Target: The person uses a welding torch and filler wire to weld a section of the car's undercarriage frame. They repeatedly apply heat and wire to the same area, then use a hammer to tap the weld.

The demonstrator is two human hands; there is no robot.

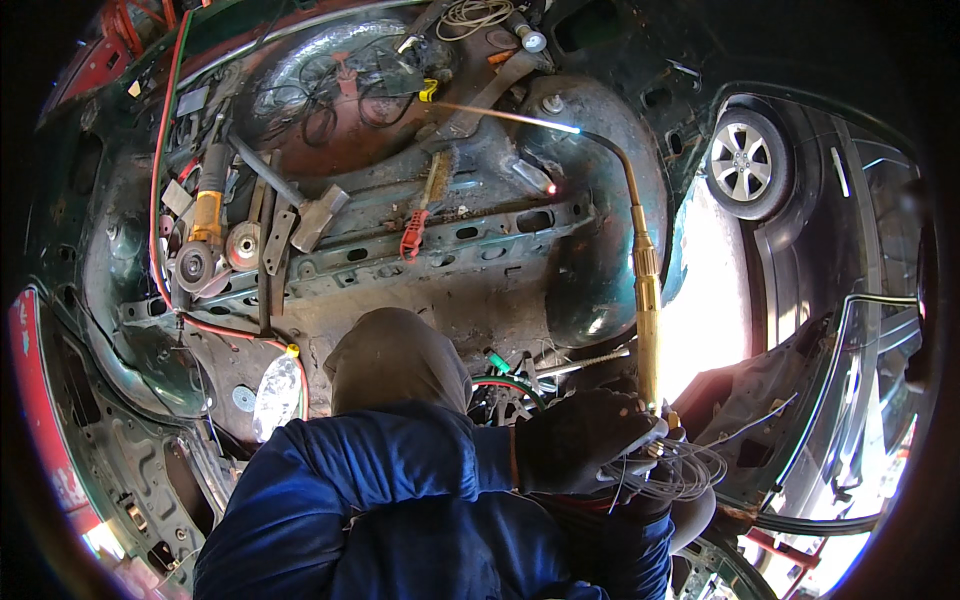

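Observation:
A brass gas torch (648,290) stands upright at right of centre, its bent neck giving a thin flame that points left. My left hand (580,435), in a dark glove, reaches across from the left, its fingers closed at the brass valve end of the torch. My right hand (642,498), also dark-gloved, is below it around the torch's base, mostly hidden by the left hand and a wire coil. That loose coil of thin grey wire (690,470) hangs at both hands; which one holds it I cannot tell. One wire end sticks out right.
Inside the green car body lie an angle grinder (208,205), a hammer (320,218), a red-handled wire brush (415,232) and a plastic bottle (277,395). A red hose (158,200) runs down the left. A small glowing spot (551,188) shows on metal. A dark car (800,190) stands at right.

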